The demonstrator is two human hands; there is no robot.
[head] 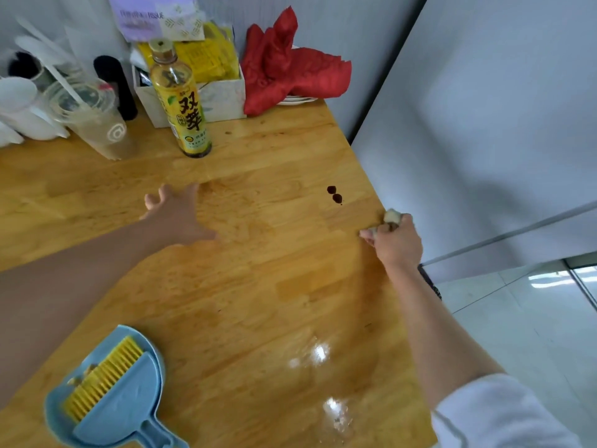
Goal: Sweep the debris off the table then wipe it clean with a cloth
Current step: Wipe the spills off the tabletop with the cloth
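Right hand clenched around a crumpled cloth at the wooden table's right edge, near two dark drops; left hand spread flat mid-table; blue dustpan with brush near left.

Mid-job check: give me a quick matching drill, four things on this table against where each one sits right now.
Things:
1. dustpan
2. bottle
3. dark stain
4. red cloth

Places:
A. far edge, by the wall
B. near left corner, brush lying in it
C. just beyond the right hand
D. upright in front of the white box

Pairs: 1-B, 2-D, 3-C, 4-A
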